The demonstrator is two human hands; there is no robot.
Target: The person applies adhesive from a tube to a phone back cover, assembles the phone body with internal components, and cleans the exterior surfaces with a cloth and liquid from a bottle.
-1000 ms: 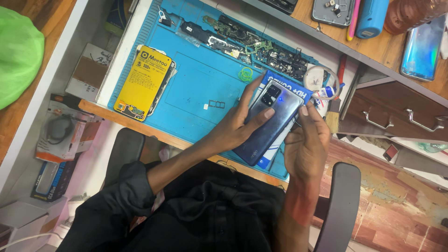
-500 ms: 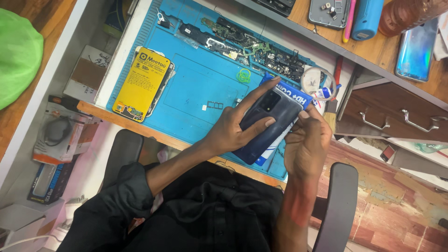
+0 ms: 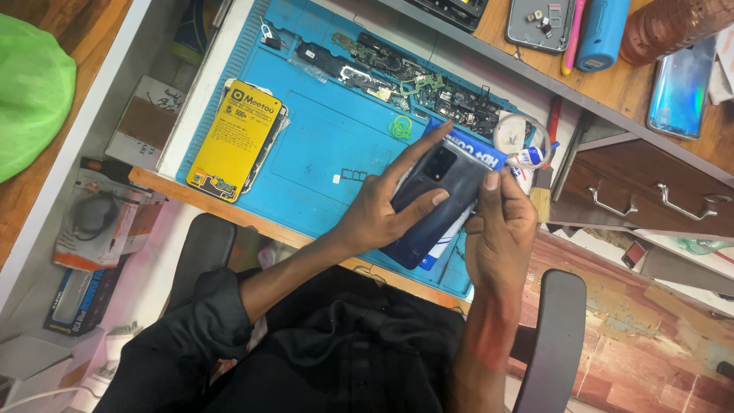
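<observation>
The dark smartphone (image 3: 433, 200), camera side up above the blue repair mat (image 3: 321, 145), runs its long axis diagonally between both hands, the left hand (image 3: 378, 210) curled over its left edge and the right hand (image 3: 501, 229) pinching its right edge.

Counts only. Two hands: left hand (image 3: 375, 218) and right hand (image 3: 501, 229), both on one dark grey phone (image 3: 436, 200), camera side up. One yellow battery (image 3: 235, 138) at centre left on one blue mat (image 3: 321, 153). One green ring (image 3: 400, 127) on the mat. One row of circuit boards (image 3: 405, 76) along the mat's top edge, exact number unclear. One shiny phone (image 3: 680, 88) at upper right. One blue cylinder (image 3: 602, 30), one pink pen (image 3: 573, 34), one green bag (image 3: 30, 92) at upper left. Two drawer handles (image 3: 657, 200) at right.
</observation>
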